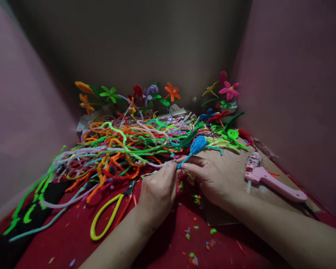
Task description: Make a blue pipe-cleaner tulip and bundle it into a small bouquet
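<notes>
Head view: at the centre of the frame, one blue fuzzy piece [198, 145] is being held, its rounded top leaning up and to the right and its thin stem running down to the fingers. The stem's lower end is being pinched by the fingertips of the left hand [159, 183], and the thumb and fingers of the right hand [212, 177] are being pressed on it just beside. The step in hand is being judged as a twist or wrap at the stem end; the exact finger action is being hidden. A firm left-hand pinch is probably being called for next, with the stem being turned by the right.

Count: two hands and one blue piece are being noted. One pair of scissors [129, 188], with one yellow and one red handle, is being recorded at lower left of centre. One pink glue gun [282, 187] is being supported by one cardboard sheet [229, 158], right of centre. The pile of fuzzy stems [133, 152], left of centre, is being left uncounted because of overlap. Across the upper middle, roughly ten flower shapes [172, 91] are being displayed, some partly covered. Many small scraps [213, 231] are being carried by the red counter [64, 246] at lower centre, too tiny for counting.
</notes>
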Demonstrator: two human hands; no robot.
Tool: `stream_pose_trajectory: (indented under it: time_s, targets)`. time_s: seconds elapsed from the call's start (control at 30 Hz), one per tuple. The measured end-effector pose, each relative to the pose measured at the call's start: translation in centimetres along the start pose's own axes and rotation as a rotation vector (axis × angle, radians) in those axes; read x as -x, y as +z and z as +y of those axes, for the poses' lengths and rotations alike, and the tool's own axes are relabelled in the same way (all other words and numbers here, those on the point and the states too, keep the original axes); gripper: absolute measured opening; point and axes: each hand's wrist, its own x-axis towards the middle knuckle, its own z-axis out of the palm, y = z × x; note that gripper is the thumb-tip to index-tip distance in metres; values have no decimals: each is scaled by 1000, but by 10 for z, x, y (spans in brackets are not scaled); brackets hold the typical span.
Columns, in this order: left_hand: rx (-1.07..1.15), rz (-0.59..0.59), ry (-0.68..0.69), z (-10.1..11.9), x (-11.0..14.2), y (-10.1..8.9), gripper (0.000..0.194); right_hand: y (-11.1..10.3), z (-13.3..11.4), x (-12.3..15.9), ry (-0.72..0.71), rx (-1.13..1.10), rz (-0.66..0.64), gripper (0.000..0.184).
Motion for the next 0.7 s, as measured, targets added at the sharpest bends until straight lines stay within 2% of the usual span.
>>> stream_pose_trajectory:
  time_s: [0.1,0.2,0.33,0.43,0.53,0.7]
  targets:
    - [77,17,-41,2,-1,-1,20,2,-2,1,34,-37,-44,15]
    - [256,59,-119,6,-4,-5,15,4,-4,1,24,-111,-83,11]
    - [483,25,-268,15,-10,-14,13,3,-4,1,5,-98,-77,12]
    - [690,-47,-440,21,-13,-20,15,1,-3,-1,35,-119,-76,15]
    - [993,-151,-611,22,-15,-22,17,-1,-2,-1,3,-145,-93,18]
    - [1409,-391,-689,13,-13,-24,16,-1,-3,0,6,-141,-106,24]
